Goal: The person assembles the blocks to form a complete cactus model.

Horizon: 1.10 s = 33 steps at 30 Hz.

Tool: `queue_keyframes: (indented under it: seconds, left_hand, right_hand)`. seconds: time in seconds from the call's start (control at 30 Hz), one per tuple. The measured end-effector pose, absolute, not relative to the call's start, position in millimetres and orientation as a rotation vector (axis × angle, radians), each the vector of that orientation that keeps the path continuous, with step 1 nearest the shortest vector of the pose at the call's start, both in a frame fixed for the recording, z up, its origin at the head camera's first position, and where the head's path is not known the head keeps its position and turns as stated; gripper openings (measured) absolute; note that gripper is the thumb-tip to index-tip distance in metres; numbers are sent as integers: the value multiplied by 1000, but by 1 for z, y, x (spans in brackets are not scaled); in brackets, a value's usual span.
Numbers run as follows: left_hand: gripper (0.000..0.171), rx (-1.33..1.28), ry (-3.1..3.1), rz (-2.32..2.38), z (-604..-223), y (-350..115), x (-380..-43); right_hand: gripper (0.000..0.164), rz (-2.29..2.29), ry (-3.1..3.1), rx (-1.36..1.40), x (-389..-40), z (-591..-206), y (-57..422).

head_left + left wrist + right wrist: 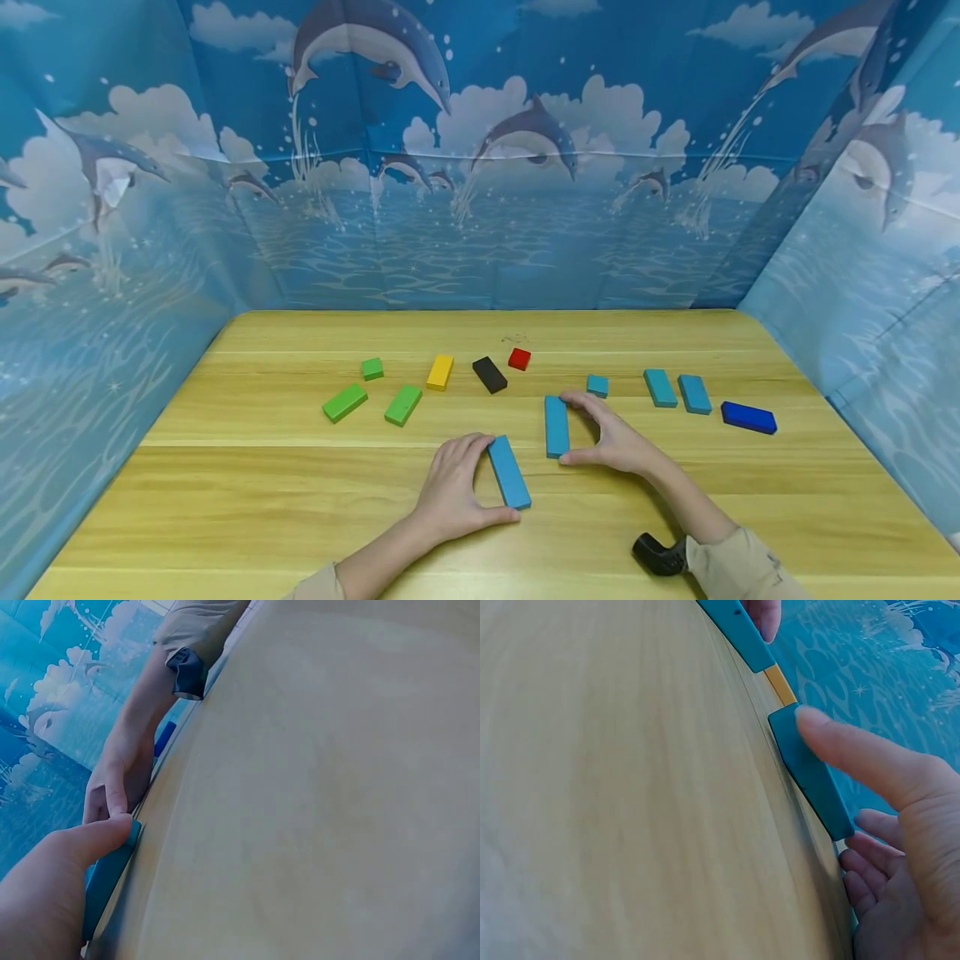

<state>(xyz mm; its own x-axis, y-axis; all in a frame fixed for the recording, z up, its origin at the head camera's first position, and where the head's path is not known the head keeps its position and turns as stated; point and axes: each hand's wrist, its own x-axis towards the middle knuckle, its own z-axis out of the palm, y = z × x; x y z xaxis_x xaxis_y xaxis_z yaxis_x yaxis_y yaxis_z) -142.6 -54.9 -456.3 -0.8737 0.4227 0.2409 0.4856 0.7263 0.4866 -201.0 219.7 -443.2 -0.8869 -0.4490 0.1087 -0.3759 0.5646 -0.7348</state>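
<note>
My left hand (454, 492) spans a long light-blue block (509, 472) lying flat on the table, fingertips at its far end and thumb at its near end. In the left wrist view the left thumb (97, 838) presses that block's end. Just to the right, my right hand (611, 435) holds a second long light-blue block (557, 427) by its two ends in the same way. The right wrist view shows the right thumb on one end of this block (810, 772), with fingers near the other end. A gap separates the two blocks.
Behind on the left lie green blocks (345, 403) and a yellow block (440, 372). A black block (490, 375) and a red cube (519, 359) sit mid-back. On the right are smaller light-blue blocks (660, 388) and a dark-blue block (748, 417). A black device (660, 555) is at the right wrist.
</note>
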Motion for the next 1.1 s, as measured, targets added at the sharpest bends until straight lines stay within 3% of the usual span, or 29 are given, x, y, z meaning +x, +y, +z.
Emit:
queue_keyframes:
  seconds: [0.4, 0.77, 1.1]
  left_hand:
    - [91, -731, -2739, -946, -457, -50, -143]
    - [89, -1052, -2664, -948, -456, -29, -133]
    - [88, -1175, -2684, -873, -454, -20, -126]
  right_hand:
    - [84, -1221, 2700, -690, -203, -446, 220]
    - [84, -1213, 2711, -713, -205, -447, 221]
    - [84, -1212, 2709, -703, -205, -447, 221]
